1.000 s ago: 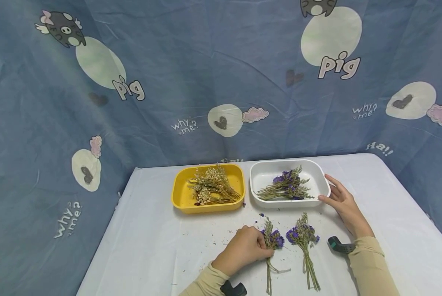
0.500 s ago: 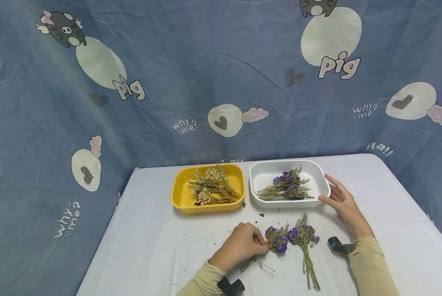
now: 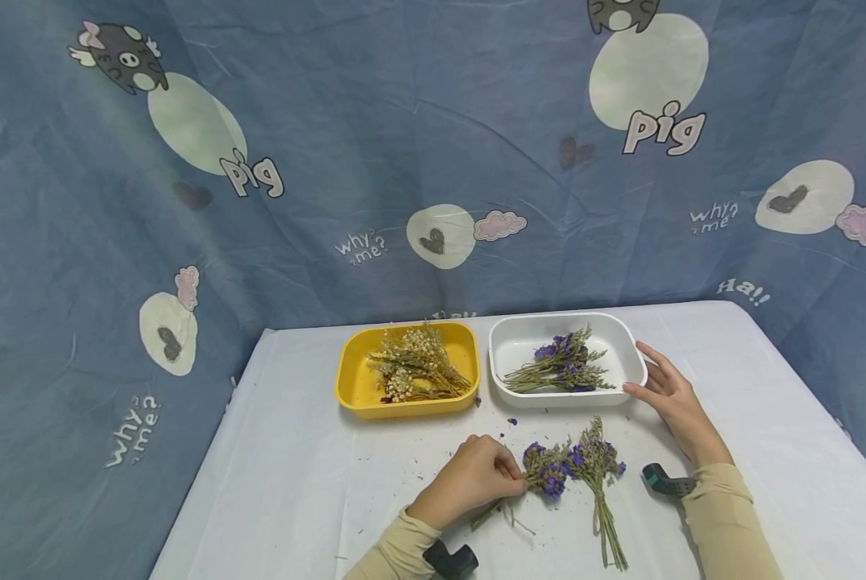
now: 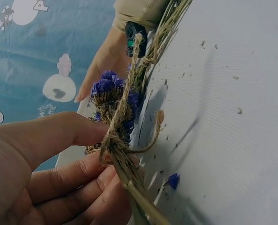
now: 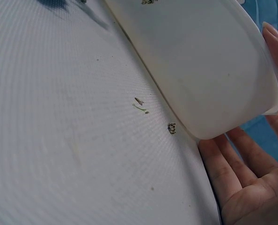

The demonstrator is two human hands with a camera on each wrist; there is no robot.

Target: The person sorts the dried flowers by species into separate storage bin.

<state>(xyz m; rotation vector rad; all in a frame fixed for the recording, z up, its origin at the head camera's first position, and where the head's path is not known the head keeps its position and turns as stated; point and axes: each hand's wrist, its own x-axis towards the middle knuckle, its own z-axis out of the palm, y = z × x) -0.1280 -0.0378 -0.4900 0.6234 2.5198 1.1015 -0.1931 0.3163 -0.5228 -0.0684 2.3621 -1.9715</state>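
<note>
My left hand (image 3: 472, 481) pinches a small bunch of dried purple flowers (image 3: 551, 474) near its twine tie, low over the table. The left wrist view shows the twine (image 4: 121, 110) knotted round the stems, thumb and fingers on either side. The blossoms point right and meet a second tied purple bunch (image 3: 598, 463) lying on the table. At the white tray (image 3: 570, 400), my right hand (image 3: 682, 411) grips the right end, thumb at the rim and fingers along the outer wall (image 5: 209, 70). Purple bunches (image 3: 563, 362) lie inside that tray.
Left of the white tray stands a yellow tray (image 3: 403, 412) holding dried cream-coloured flowers (image 3: 418, 362). Loose petals (image 3: 512, 421) and plant crumbs are scattered over the white tablecloth (image 3: 287, 483). A blue printed curtain (image 3: 331, 161) hangs behind and beside the table.
My left hand has tilted the bunch from upright in view to pointing right and moved slightly left. The blossoms now reach the second bunch. My right hand has stayed at the tray.
</note>
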